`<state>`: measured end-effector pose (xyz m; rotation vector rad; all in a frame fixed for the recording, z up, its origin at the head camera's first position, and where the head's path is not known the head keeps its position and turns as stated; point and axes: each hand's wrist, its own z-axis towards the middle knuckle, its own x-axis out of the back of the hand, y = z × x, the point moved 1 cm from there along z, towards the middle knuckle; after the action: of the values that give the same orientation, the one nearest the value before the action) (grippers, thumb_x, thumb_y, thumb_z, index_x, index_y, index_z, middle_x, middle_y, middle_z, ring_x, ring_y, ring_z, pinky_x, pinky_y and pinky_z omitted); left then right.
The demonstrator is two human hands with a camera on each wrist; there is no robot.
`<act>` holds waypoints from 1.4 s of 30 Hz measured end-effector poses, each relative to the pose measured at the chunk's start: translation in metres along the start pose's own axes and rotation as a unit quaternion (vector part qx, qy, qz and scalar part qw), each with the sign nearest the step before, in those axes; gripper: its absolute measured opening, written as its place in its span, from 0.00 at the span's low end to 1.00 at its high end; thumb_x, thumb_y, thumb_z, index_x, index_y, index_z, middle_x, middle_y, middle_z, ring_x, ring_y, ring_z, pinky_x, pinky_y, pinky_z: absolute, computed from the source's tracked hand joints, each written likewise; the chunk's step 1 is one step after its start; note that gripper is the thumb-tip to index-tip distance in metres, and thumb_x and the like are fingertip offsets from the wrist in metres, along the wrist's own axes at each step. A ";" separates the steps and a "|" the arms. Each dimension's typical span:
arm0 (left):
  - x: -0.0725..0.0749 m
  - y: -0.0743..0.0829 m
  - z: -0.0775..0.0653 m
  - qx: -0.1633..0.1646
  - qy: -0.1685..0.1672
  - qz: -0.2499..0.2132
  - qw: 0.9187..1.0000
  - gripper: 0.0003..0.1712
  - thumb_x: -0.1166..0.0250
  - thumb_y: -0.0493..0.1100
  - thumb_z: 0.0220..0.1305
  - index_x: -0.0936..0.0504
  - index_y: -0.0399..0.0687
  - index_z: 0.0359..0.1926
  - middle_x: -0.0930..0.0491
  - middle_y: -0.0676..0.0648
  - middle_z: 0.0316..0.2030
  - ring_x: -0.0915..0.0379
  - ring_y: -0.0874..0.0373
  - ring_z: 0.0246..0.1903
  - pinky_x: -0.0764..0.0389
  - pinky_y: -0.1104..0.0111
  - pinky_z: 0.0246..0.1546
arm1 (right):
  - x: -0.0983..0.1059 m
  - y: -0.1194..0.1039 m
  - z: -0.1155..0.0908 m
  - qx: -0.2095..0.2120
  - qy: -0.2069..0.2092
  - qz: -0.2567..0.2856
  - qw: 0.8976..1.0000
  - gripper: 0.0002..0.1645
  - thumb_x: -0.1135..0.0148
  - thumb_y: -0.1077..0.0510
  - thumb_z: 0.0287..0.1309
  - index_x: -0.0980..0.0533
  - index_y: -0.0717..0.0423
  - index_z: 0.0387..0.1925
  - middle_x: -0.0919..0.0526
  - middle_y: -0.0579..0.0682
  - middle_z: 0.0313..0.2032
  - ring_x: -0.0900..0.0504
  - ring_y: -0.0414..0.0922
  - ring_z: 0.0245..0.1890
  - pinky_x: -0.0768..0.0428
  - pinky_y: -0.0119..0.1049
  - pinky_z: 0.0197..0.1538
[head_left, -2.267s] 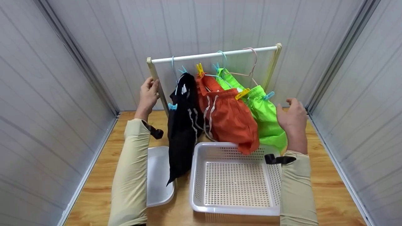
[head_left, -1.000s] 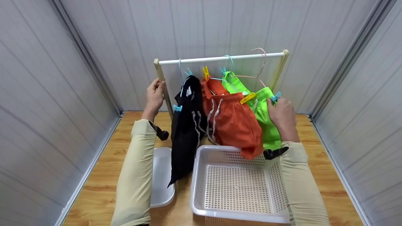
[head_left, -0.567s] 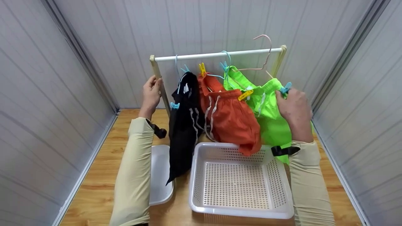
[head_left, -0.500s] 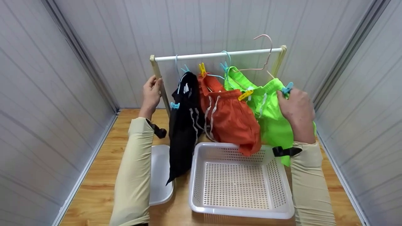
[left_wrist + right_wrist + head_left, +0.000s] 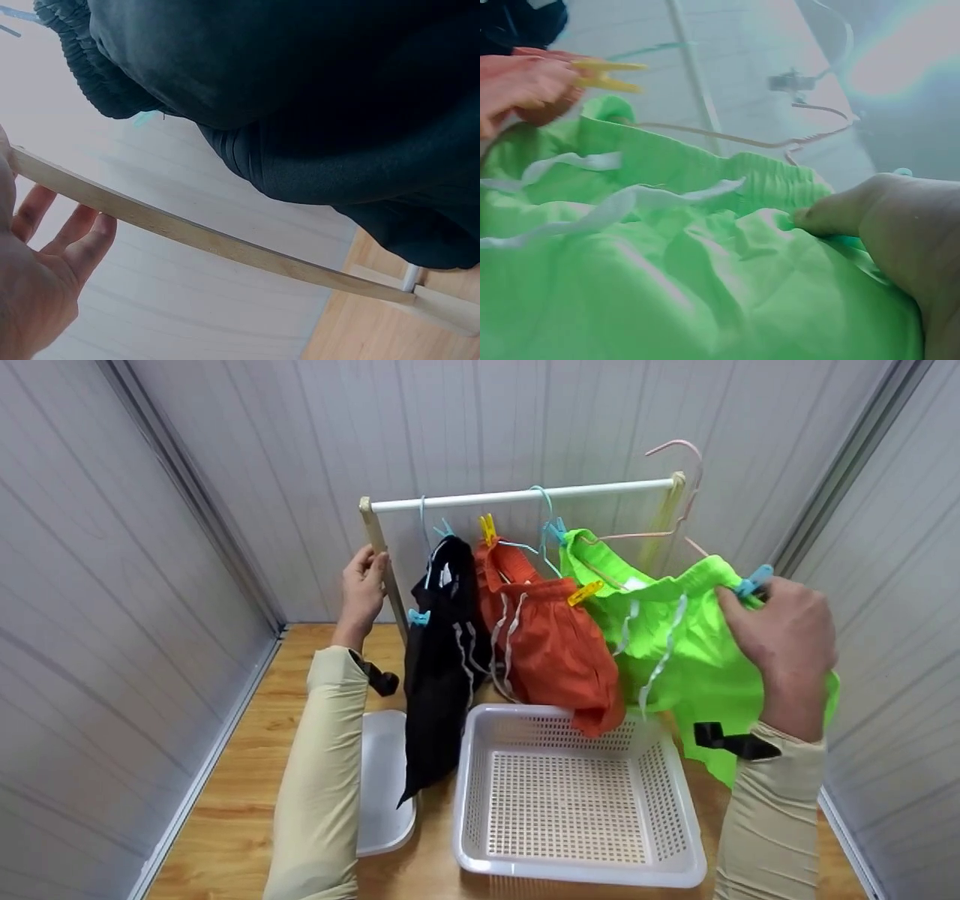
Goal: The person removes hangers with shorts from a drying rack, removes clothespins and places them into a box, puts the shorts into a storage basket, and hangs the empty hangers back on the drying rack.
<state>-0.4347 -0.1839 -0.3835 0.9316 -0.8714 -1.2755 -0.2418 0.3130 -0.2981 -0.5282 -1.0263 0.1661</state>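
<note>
My left hand (image 5: 364, 589) holds the wooden left post (image 5: 210, 238) of a small clothes rack, thumb on one side and fingers behind. At the right, my right hand (image 5: 787, 630) pinches the waistband of bright green shorts (image 5: 690, 630) beside a blue clothespin (image 5: 754, 580). A pink hanger (image 5: 694, 495) carries these shorts; its hook is off the white rail (image 5: 607, 490), above and beyond the right end. Another blue clothespin (image 5: 557, 530) clips their far waist corner. The right fingers are mostly hidden behind the cloth.
Black shorts (image 5: 439, 712) and orange-red shorts (image 5: 551, 645) hang from the rail on blue hangers, held by clothespins. Below stands a white perforated basket (image 5: 581, 872), with a white tray (image 5: 382, 787) to its left. Panel walls enclose the wooden surface.
My right hand came from the right, took hold of the green shorts' waistband, lifted the pink hanger's hook off the rail and drew both rightward. My left hand stays on the post.
</note>
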 end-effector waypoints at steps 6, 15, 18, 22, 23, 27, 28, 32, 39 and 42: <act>0.001 0.001 0.000 0.002 0.001 0.003 1.000 0.22 0.47 0.51 0.72 0.25 0.48 0.60 0.27 0.40 0.48 0.33 0.51 0.45 0.26 0.49 0.48 | 0.027 0.003 -0.012 0.003 0.028 -0.005 1.000 0.34 0.41 0.30 0.55 0.33 0.56 0.19 0.34 0.50 0.19 0.36 0.48 0.24 0.40 0.40 0.20; 0.000 0.001 0.000 -0.001 0.004 -0.003 1.000 0.21 0.47 0.49 0.73 0.25 0.46 0.61 0.27 0.40 0.47 0.33 0.52 0.44 0.25 0.49 0.46 | 0.053 0.000 -0.027 0.007 0.041 -0.005 0.999 0.35 0.36 0.32 0.53 0.36 0.56 0.15 0.35 0.50 0.17 0.36 0.46 0.23 0.39 0.36 0.19; -0.003 0.006 0.001 0.001 -0.002 0.003 1.000 0.21 0.47 0.49 0.73 0.25 0.46 0.60 0.27 0.38 0.46 0.32 0.51 0.42 0.24 0.53 0.43 | 0.061 0.003 -0.034 0.007 0.039 -0.003 0.999 0.35 0.35 0.33 0.52 0.34 0.57 0.16 0.32 0.52 0.18 0.35 0.46 0.24 0.38 0.36 0.19; -0.004 0.020 0.001 0.047 -0.027 -0.017 0.998 0.20 0.47 0.48 0.72 0.26 0.46 0.60 0.28 0.40 0.47 0.31 0.47 0.47 0.25 0.49 0.49 | 0.066 0.005 -0.040 0.020 0.036 -0.002 0.999 0.33 0.33 0.36 0.52 0.34 0.58 0.15 0.31 0.53 0.18 0.35 0.46 0.22 0.38 0.35 0.19; -0.003 0.023 0.001 0.064 -0.034 -0.021 0.997 0.20 0.46 0.48 0.72 0.26 0.46 0.61 0.28 0.40 0.49 0.31 0.45 0.49 0.27 0.46 0.51 | 0.066 0.005 -0.041 0.029 0.039 0.001 0.999 0.33 0.32 0.37 0.52 0.34 0.57 0.15 0.32 0.52 0.17 0.35 0.45 0.21 0.38 0.34 0.19; 0.007 0.029 0.005 0.110 -0.041 0.014 0.993 0.26 0.45 0.51 0.72 0.32 0.48 0.66 0.31 0.41 0.56 0.32 0.44 0.55 0.29 0.48 0.54 | 0.060 0.004 -0.041 0.064 0.047 0.028 0.996 0.31 0.29 0.42 0.51 0.36 0.56 0.13 0.37 0.48 0.14 0.39 0.41 0.18 0.41 0.31 0.19; 0.008 0.034 0.004 0.109 -0.037 0.036 0.993 0.27 0.45 0.51 0.72 0.34 0.48 0.67 0.31 0.41 0.57 0.33 0.45 0.56 0.29 0.50 0.55 | 0.059 0.004 -0.041 0.070 0.050 0.036 0.996 0.32 0.28 0.43 0.51 0.37 0.55 0.12 0.39 0.47 0.14 0.41 0.40 0.18 0.42 0.30 0.19; 0.012 0.057 -0.010 0.065 -0.003 0.113 0.991 0.25 0.46 0.45 0.73 0.35 0.43 0.67 0.33 0.39 0.59 0.34 0.48 0.58 0.29 0.57 0.54 | 0.056 0.004 -0.043 0.094 0.049 0.060 0.993 0.32 0.26 0.47 0.49 0.38 0.55 0.11 0.41 0.45 0.13 0.43 0.37 0.17 0.44 0.29 0.19; 0.006 0.115 -0.055 -0.047 0.007 0.197 0.979 0.13 0.46 0.41 0.72 0.24 0.41 0.53 0.24 0.44 0.48 0.26 0.54 0.46 0.25 0.62 0.44 | 0.052 0.002 -0.043 0.138 0.057 0.092 0.985 0.31 0.24 0.53 0.47 0.39 0.55 0.10 0.41 0.43 0.13 0.44 0.34 0.17 0.44 0.27 0.21; 0.000 0.135 -0.078 -0.069 -0.050 0.220 0.972 0.13 0.45 0.44 0.73 0.21 0.41 0.49 0.21 0.46 0.44 0.25 0.56 0.42 0.24 0.63 0.41 | 0.051 0.003 -0.043 0.152 0.071 0.105 0.980 0.32 0.23 0.57 0.45 0.40 0.55 0.09 0.42 0.42 0.13 0.45 0.32 0.16 0.45 0.26 0.20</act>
<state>-0.3116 -0.1700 -0.2892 0.5270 -0.9905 -0.9867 -0.1785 0.3199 -0.2772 -0.3620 -0.7855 0.4593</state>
